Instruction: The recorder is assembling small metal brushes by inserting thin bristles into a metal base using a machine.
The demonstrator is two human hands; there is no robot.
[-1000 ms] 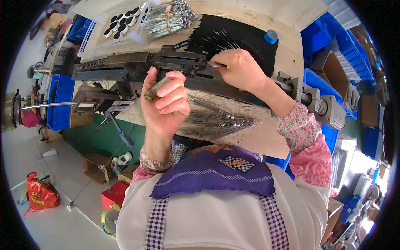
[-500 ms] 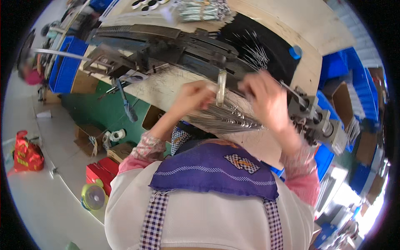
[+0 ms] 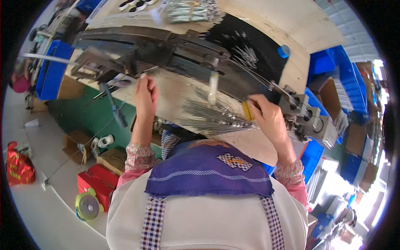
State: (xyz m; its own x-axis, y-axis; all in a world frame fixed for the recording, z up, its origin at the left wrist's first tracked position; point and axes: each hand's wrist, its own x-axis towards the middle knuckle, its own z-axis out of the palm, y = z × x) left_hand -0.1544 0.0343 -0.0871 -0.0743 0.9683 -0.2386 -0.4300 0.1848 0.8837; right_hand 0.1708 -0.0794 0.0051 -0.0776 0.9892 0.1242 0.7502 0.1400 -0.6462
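My left hand [image 3: 146, 96] is raised at the left end of the bench machine, fingers pressed together. At its fingertips is the end of a thin wire or rod [image 3: 153, 68]; whether I hold it I cannot make out. My right hand [image 3: 268, 116] is closed round a small yellow block-like piece [image 3: 247, 111], beside the machine's right end. Between the hands, a fanned pile of thin metal rods [image 3: 208, 116] with bent shiny ends lies on the wooden bench. The long dark metal machine [image 3: 187, 52] runs behind it, a pale upright lever [image 3: 213, 87] standing over the pile.
More loose rods [image 3: 246, 56] lie on a black mat [image 3: 266, 54] with a blue round cap [image 3: 283, 51]. A banded bundle of rods [image 3: 191, 10] sits at the back. A metal cylinder assembly [image 3: 312, 121] juts out at the right, near blue bins [image 3: 339, 75].
My left hand has moved left, away from the pale lever. My right hand has come down and nearer, and the yellow piece now shows in it. The view has shifted slightly.
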